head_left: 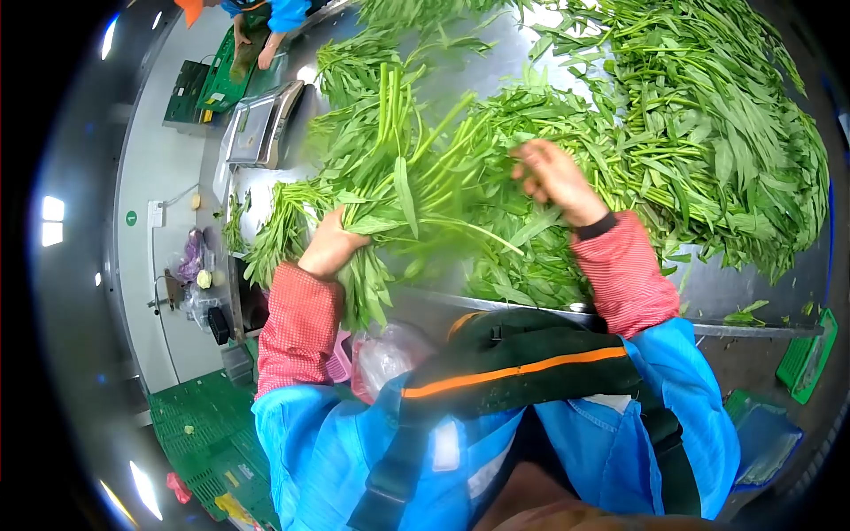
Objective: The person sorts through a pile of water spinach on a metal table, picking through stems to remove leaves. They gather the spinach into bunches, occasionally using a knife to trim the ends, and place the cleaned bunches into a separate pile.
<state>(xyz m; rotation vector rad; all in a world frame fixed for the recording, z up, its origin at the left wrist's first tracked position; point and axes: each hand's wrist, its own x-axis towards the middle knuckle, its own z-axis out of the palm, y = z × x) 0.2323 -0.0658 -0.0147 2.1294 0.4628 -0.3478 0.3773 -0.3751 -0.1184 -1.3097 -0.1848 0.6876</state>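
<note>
My left hand [332, 246] is closed around a bunch of water spinach [390, 190], with long leaves hanging below the fist and pale green stems pointing up and right. Over a loose pile of water spinach [522, 265], my right hand [556, 177] hovers with its fingers half curled and apart, slightly blurred. No stem shows between those fingers. A far larger heap of water spinach [717, 133] covers the right side of the steel table [770, 292]. Another leafy bunch [288, 212] lies just beyond my left wrist.
A weighing scale [255, 131] stands at the table's far left. Behind it, another person's hands [266, 51] are over a green crate [221, 81]. Green crates [199, 416] lie at lower left. A clear plastic bag [390, 354] and a pink basket [338, 361] sit below the table edge.
</note>
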